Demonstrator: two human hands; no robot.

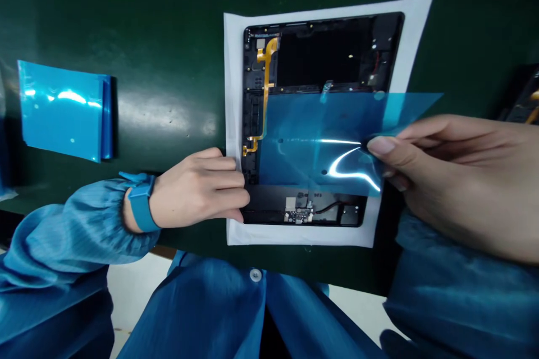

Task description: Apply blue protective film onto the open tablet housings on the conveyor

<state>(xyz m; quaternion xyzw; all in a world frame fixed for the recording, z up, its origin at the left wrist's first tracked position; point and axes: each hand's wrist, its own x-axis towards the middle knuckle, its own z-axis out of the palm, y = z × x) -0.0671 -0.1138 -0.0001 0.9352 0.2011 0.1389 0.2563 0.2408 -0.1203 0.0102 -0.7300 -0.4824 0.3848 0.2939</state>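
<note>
Film (303, 151) across the middle of the tablet (315, 56), pinched at three o'clock in the right hand's (455, 168) grip, is best handled slowly and taut, while the left hand (200, 188), its grip unclear, braces eight o'clock.

A flat, rectangular black tablet housing (318, 64) is lying inner side up, showing its circuitry and a thin orange ribbon cable (266, 84). A translucent blue plastic film (303, 151) (its gloss is catching white streaks) is overlapping the housing's lower-middle part and jutting past its right edge.
</note>
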